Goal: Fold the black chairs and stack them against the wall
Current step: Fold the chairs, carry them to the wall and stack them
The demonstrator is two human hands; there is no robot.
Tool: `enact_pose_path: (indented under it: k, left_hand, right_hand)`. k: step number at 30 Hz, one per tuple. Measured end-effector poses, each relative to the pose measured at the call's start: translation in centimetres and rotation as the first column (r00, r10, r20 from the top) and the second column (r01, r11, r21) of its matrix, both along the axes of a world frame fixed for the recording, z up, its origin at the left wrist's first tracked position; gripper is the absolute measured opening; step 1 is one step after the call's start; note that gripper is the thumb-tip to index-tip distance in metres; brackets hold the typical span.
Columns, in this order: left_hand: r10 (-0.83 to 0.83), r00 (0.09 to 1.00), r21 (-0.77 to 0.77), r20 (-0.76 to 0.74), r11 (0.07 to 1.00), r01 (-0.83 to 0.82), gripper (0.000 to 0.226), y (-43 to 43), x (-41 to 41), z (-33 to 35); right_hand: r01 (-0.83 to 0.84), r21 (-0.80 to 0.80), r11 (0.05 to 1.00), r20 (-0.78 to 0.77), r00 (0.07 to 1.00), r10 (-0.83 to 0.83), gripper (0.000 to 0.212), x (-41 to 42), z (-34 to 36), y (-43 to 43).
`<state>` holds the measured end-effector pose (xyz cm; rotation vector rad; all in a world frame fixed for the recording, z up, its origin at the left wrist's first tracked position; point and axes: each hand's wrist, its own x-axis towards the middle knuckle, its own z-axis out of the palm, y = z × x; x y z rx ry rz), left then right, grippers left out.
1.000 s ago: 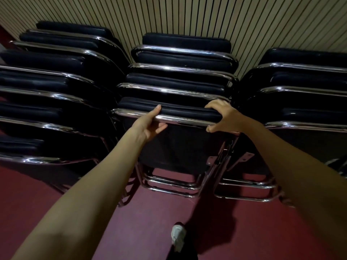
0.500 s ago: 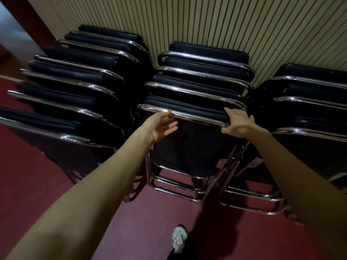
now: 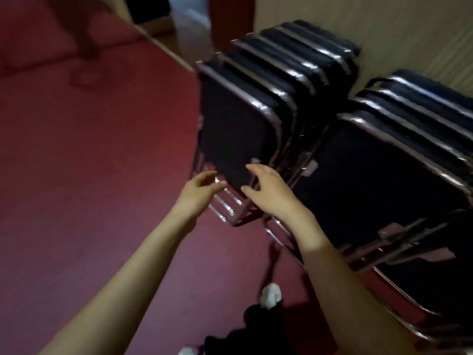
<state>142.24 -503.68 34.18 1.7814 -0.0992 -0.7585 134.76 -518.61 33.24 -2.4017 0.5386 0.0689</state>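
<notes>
Black chairs (image 3: 238, 134), left hand (image 3: 199, 192), right hand (image 3: 269, 191) outstretched, empty

Folded black chairs (image 3: 294, 103) lean stacked, seemingly against the wall (image 3: 409, 34).

You have one view, from the wide-angle camera on your head: you stand over the stack of folded black chairs (image 3: 238, 129) and look forward and steeply down at it. The stack sits just right of centre, near enough for your arms to reach its lower edge. The red floor (image 3: 89, 162) spreads left of the stack, the pale wall (image 3: 384, 26) rises behind it, your white shoe (image 3: 270, 295) shows below it, and blur softens the whole frame
</notes>
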Motion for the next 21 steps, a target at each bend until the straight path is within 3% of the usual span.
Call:
enact_pose_path:
  k: [4, 7, 14, 21]
  left_hand:
    - [0.228, 0.973, 0.003, 0.033, 0.974, -0.228, 0.044, 17.5, -1.5, 0.4]
    - [0.433, 0.901, 0.054, 0.012, 0.900, -0.433, 0.051, 29.8, -3.3, -0.7]
    - [0.861, 0.506, 0.061, -0.053, 0.509, -0.859, 0.049, 52.9, -5.6, -2.5]
    - [0.989, 0.146, 0.111, -0.018, 0.147, -0.983, 0.047, 73.5, -4.4, -3.6]
  right_hand:
    - [-0.286, 0.032, 0.958, -0.023, 0.958, 0.287, 0.062, 3.7, 0.9, 15.9]
    - [-0.478, 0.046, 0.877, -0.075, 0.874, 0.481, 0.067, 6.2, 1.1, 26.9]
    - [-0.831, 0.033, 0.555, -0.107, 0.549, 0.829, 0.067, 12.4, -0.4, 50.0]
    - [-0.973, 0.052, 0.226, -0.110, 0.220, 0.969, 0.067, 19.8, -2.0, 73.5]
